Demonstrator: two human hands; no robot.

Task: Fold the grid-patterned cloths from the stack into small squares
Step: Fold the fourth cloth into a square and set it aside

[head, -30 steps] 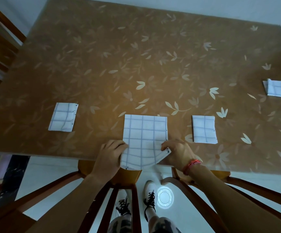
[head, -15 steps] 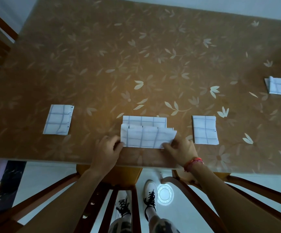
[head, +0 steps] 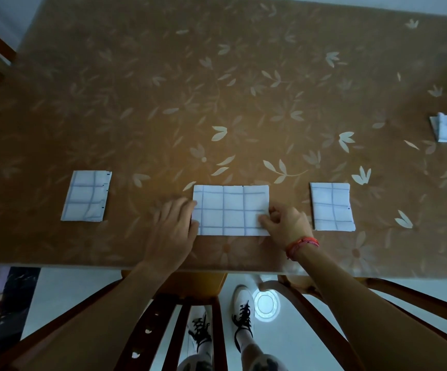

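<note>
the half-folded cloth [head: 230,210] lies flat between my hands. my left hand [head: 173,231] rests open, pressing its left edge; my right hand [head: 284,223] pinches the right edge. i should lift that edge across to meet the left one squarely, then smooth the crease.

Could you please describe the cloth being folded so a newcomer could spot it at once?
On the brown table, look at the near edge's middle. The cloth lies between both hands, the only wide rectangle; its neighbours are narrower.
</note>
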